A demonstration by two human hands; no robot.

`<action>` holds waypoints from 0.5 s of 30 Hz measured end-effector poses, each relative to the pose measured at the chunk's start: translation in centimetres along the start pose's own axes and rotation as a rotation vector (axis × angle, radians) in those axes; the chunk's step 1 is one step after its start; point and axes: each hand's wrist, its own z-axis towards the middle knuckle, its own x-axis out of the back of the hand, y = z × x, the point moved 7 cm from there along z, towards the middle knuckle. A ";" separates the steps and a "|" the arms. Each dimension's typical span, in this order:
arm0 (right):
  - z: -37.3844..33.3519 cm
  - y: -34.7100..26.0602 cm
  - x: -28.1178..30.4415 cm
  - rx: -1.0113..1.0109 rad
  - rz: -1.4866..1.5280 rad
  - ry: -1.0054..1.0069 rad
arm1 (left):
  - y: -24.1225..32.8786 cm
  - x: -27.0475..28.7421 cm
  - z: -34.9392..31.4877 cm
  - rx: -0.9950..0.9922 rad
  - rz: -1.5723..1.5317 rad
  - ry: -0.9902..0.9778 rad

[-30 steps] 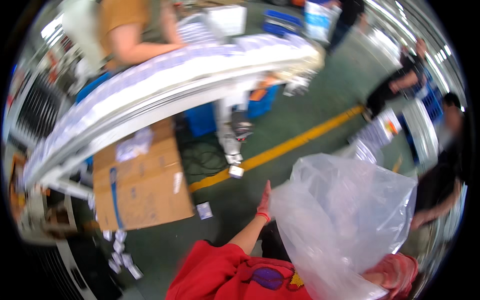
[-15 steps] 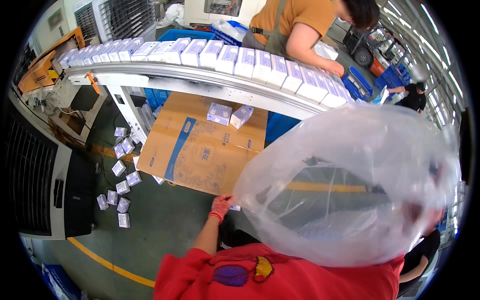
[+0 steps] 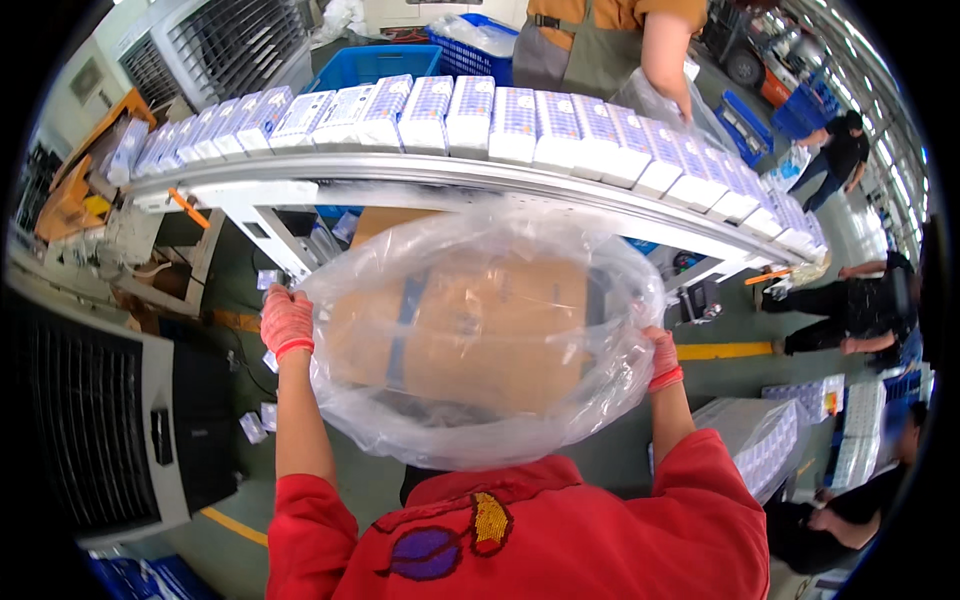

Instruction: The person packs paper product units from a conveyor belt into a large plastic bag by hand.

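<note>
A large clear plastic bag (image 3: 450, 430) is spread out in front of me, its mouth forming a wide ring. My left hand (image 3: 288, 322), in a red-and-white glove, is closed on the bag's left edge. On the opposite side my right hand (image 3: 661, 358), gloved alike, grips the edge, with its fingers partly hidden. Through the film shows a brown cardboard piece (image 3: 385, 218) with blue bands. Beyond the bag, a row of white-and-purple wrapped packs (image 3: 470, 115) stands on a rail-edged conveyor (image 3: 420, 168).
Across the conveyor, a person (image 3: 665, 60) in an orange top handles clear plastic. Blue crates (image 3: 375, 65) stand behind. At left are a dark slatted machine (image 3: 85, 400) and loose packs (image 3: 253, 427) on the floor. Bagged packs (image 3: 765, 440) and other people (image 3: 850, 310) are at right.
The bag has swung from my right to the middle and now hangs between both hands. My left hand has moved left and up; my right hand has come into clear view.
</note>
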 end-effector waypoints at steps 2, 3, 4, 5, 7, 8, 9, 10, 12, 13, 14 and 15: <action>2.5 3.3 0.6 0.030 0.012 -0.030 | -0.3 -0.8 2.4 -0.033 0.090 0.012; 3.6 4.1 2.3 0.072 -0.181 0.103 | -1.4 -3.1 3.2 -0.048 0.100 -0.038; 4.2 4.2 4.2 0.108 -0.374 0.237 | -2.4 -5.0 3.5 -0.066 0.110 -0.089; 5.2 4.5 5.1 0.031 -0.508 0.258 | -3.1 -6.0 3.2 -0.038 0.107 -0.132; 6.5 3.5 5.2 0.027 -0.877 0.394 | -5.3 -7.8 3.0 -0.036 0.012 -0.168; 6.5 2.4 4.0 0.034 -1.089 0.447 | -5.2 -7.7 2.6 0.021 0.021 -0.217; 6.6 1.7 4.1 0.027 -1.086 0.482 | -5.6 -8.3 2.9 -0.034 -0.016 -0.173; 6.6 1.2 4.3 -0.002 -1.188 0.477 | -5.8 -8.9 3.2 -0.086 -0.054 -0.129; 6.2 0.7 3.3 -0.024 -1.289 0.484 | -4.7 -8.8 3.8 -0.099 -0.154 -0.110; 4.8 0.2 3.3 -0.107 -1.591 0.654 | -4.5 -8.6 3.6 -0.087 -0.162 -0.087; 3.9 -0.6 1.9 -0.191 -1.887 0.824 | -4.7 -8.8 3.9 -0.137 -0.131 -0.087; 3.9 -1.2 -2.8 0.004 -2.256 0.901 | -2.3 -6.5 3.0 -0.257 -0.170 0.055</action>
